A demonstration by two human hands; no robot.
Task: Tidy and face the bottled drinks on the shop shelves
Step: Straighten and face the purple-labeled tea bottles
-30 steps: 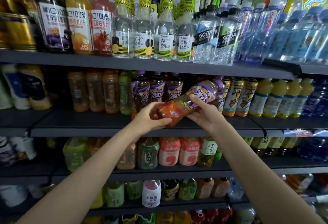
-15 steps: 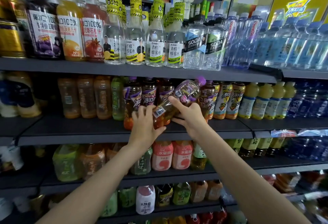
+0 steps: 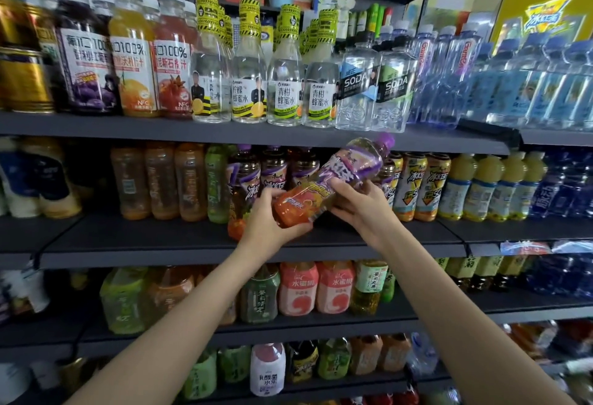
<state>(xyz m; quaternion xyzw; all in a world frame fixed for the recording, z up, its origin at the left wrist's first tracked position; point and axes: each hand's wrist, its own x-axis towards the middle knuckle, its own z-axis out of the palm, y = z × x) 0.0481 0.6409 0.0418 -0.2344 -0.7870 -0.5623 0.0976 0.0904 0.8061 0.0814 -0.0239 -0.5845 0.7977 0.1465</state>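
Left hand (image 3: 269,221) and right hand (image 3: 359,202) both grip a tilted, glossy clear-plastic purple-capped bottle (image 3: 324,189) before the dark metal shelf (image 3: 192,238).

Purple-capped tea bottle (image 3: 333,183), tilted, cap up-right, before second shelf (image 3: 128,246)

Held bottle (image 3: 324,186): clear glossy plastic, shiny printed wrap, purple plastic cap. Shelf (image 3: 134,238): dark matt metal, smooth. Far-left cans (image 3: 24,84): glossy gold metal.
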